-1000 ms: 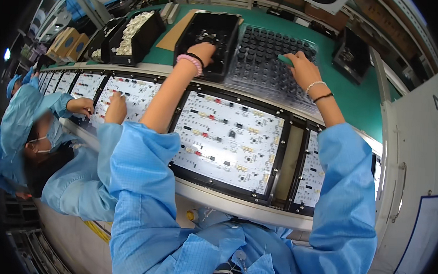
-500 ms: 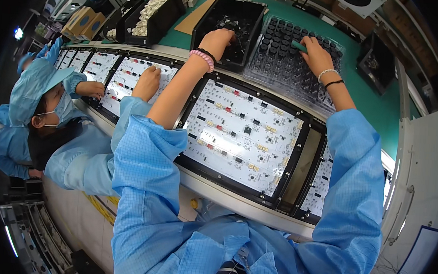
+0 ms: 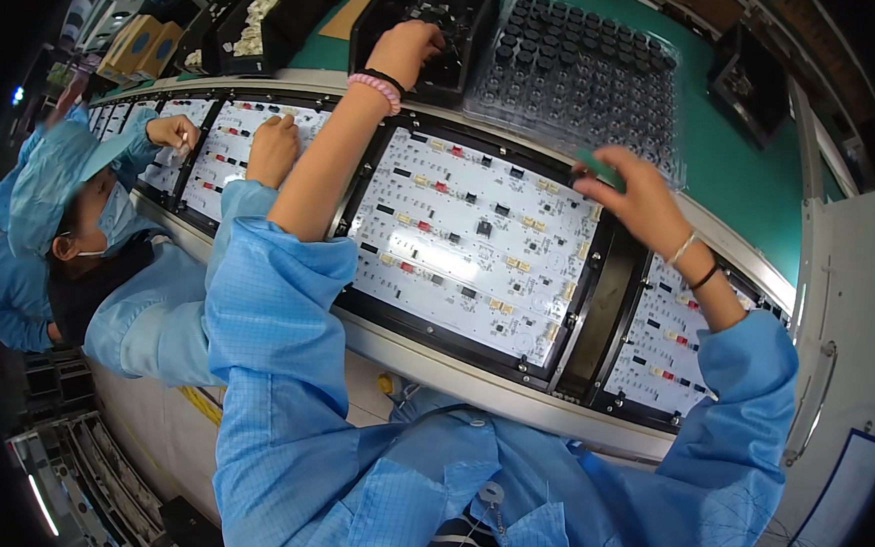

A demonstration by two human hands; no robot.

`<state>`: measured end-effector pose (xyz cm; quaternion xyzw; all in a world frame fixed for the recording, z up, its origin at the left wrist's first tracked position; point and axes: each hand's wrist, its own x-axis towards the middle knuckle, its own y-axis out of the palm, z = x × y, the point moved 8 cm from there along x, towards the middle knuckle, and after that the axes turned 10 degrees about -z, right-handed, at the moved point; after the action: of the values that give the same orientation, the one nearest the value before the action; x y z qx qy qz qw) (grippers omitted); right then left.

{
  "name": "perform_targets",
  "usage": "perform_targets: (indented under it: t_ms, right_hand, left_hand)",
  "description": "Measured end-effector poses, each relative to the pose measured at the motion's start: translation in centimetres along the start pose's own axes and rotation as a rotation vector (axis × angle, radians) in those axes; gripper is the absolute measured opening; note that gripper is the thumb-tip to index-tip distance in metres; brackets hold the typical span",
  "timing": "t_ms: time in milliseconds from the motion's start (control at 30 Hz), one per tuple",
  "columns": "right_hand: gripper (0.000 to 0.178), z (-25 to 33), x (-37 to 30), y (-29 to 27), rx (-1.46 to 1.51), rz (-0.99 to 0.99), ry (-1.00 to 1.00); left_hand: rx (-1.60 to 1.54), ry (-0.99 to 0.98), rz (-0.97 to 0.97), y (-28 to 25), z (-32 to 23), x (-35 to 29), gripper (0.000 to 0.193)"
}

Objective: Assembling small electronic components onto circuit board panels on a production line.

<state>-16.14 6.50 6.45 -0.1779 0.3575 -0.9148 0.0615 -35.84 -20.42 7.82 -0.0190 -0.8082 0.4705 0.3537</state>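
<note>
My left hand (image 3: 408, 51) reaches into a black bin (image 3: 370, 69) of small dark parts. Its fingers are curled together at the tips, and whatever they may hold is hidden. My right hand (image 3: 638, 191) is above the upper right corner of the framed white circuit board (image 3: 436, 299), pinching a small black part (image 3: 576, 177) between thumb and finger. Something green (image 3: 598, 166) shows at those fingertips, too blurred to tell whether it is a finger cover or a tool. Beyond that hand lies a clear plastic tray (image 3: 576, 132) with rows of black cylindrical parts.
More framed boards stand along the line, one at right (image 3: 659, 337). At left, a co-worker (image 3: 70, 221) in blue cap and mask has hands over the neighbouring board (image 3: 233, 151). A bin of white parts (image 3: 263, 17) and a black box (image 3: 749, 87) rest on the green bench (image 3: 732, 206).
My right hand has come from the tray toward me, over the board's corner, bringing a small black part. My left hand stays in the bin. The whole view has shifted slightly.
</note>
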Motion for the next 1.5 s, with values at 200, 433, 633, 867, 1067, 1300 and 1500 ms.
perform_targets:
  t_ms: [200, 433, 633, 867, 1067, 1300, 1500]
  right_hand:
    - [0.028, 0.6, -4.0, 2.1, -0.281, 0.092, -0.039]
    - [0.024, 1.5, -4.2, 2.9, -0.331, 0.128, -0.064]
    - [0.026, 2.5, -3.6, 2.4, -0.252, 0.186, -0.177]
    - [0.028, 2.4, -3.3, 2.2, -0.303, 0.188, -0.395]
    - [0.026, 0.8, -3.0, 2.1, -0.177, 0.246, -0.213]
    - [0.027, 1.3, -3.2, 2.2, -0.17, 0.231, -0.221]
    - [0.027, 1.9, -3.2, 2.3, -0.215, 0.234, -0.282]
  left_hand:
    - [-0.004, 0.069, -0.151, -5.3, -7.1, 0.6, 0.006]
    - [-0.542, 0.067, -0.167, -7.0, -14.9, -2.5, 0.014]
    - [-0.876, -0.261, 0.247, -2.9, -17.0, -6.3, 0.018]
    - [-0.962, -0.294, 0.226, -1.2, -16.0, -8.2, 0.023]
    - [-0.978, -0.349, 0.241, -1.3, -16.4, -9.7, 0.025]
    - [-1.042, -0.391, 0.256, -1.2, -16.9, -10.7, 0.025]
    - [-1.014, -0.364, 0.253, -0.7, -16.5, -11.0, 0.024]
